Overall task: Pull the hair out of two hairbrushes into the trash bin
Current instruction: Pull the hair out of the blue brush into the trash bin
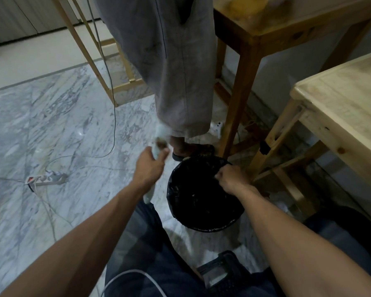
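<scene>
Both bare forearms reach forward and down. The left hand (149, 166) is closed in a fist, its knuckles turned up and the wrist straight. The right hand (231, 179) is lower, its fingers (220, 173) curled and pinched together, palm down.

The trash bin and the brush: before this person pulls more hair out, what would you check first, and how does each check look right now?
1. Hairbrush held firmly: ok, the left hand is closed around its pale handle.
2. Brush over the trash bin: not ok, it is off to the bin's left, above the marble floor.
3. Bin opening clear: ok, the black liner is open, with the right hand over its far rim.
4. Right hand free to pluck: cannot tell, its fingers are curled and may be pinching hair or the liner.
5. Hair left in the brush: cannot tell, it is blurred; a brownish patch shows.
6. Second brush within reach: cannot tell, none is visible.
</scene>
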